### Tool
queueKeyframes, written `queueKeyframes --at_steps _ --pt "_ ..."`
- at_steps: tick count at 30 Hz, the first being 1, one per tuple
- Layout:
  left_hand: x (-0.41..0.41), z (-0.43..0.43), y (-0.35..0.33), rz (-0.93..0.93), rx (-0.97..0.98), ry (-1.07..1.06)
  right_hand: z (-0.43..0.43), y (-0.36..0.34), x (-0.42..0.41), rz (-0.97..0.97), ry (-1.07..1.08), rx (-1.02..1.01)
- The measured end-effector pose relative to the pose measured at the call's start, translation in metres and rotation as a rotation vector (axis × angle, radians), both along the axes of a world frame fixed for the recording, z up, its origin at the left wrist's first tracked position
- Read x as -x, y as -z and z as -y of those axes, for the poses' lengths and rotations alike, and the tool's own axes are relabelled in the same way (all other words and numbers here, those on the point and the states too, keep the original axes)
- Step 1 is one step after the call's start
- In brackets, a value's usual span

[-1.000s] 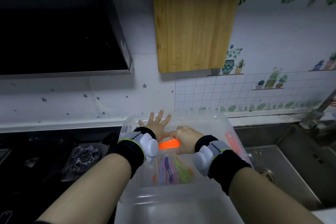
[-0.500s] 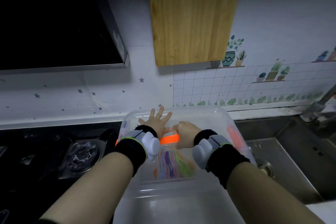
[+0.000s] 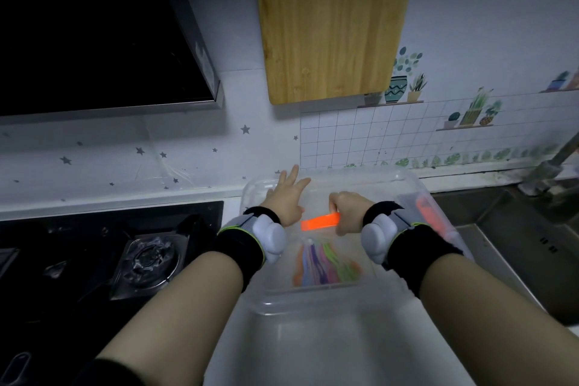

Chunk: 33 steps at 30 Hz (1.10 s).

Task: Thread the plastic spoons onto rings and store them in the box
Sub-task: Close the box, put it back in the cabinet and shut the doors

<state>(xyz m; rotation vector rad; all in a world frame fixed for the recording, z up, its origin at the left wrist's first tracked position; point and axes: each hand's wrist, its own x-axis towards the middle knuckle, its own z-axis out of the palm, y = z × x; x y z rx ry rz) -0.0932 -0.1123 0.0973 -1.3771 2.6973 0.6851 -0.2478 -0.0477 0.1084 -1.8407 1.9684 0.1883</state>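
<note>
The spoons (image 3: 326, 263) show only as blurred coloured streaks through the cloudy plastic of the box (image 3: 313, 302); whether they are threaded together cannot be told; the right hand (image 3: 347, 213) hides its own fingertips and one end of the orange handle (image 3: 318, 223); the tap (image 3: 553, 166) and wooden board (image 3: 332, 25) are cut off by the picture's edges.

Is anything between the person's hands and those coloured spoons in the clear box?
Yes, it seems so: a clear lid covers the box. The left hand lies flat on it, the right hand grips its orange handle, and the spoons show blurred beneath it.
</note>
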Motion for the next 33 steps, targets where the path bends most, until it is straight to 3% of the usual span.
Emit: queueKeyframes --at_steps 4,6,11,14,19,33 --pt "-0.03 0.005 0.0 -0.076 0.043 -0.166 0.004 -0.007 -0.013 -0.106 0.008 -0.041" --pt "-0.044 0.008 0.003 -0.077 0.021 -0.274 0.008 -0.009 -0.022 -0.119 0.0 0.031" --pt "-0.079 0.01 0.005 -0.155 -0.214 -0.486 0.006 0.002 -0.063 0.069 -0.049 0.118" --pt "-0.092 0.008 0.007 -0.086 -0.329 -0.539 -0.001 0.017 -0.077 0.07 -0.043 0.082" --pt "-0.1 0.004 0.017 -0.241 -0.511 -0.614 -0.007 0.03 -0.077 0.091 -0.04 0.088" --pt "-0.097 0.004 0.007 -0.163 -0.299 -0.638 -0.005 0.039 -0.076 0.096 -0.024 0.115"
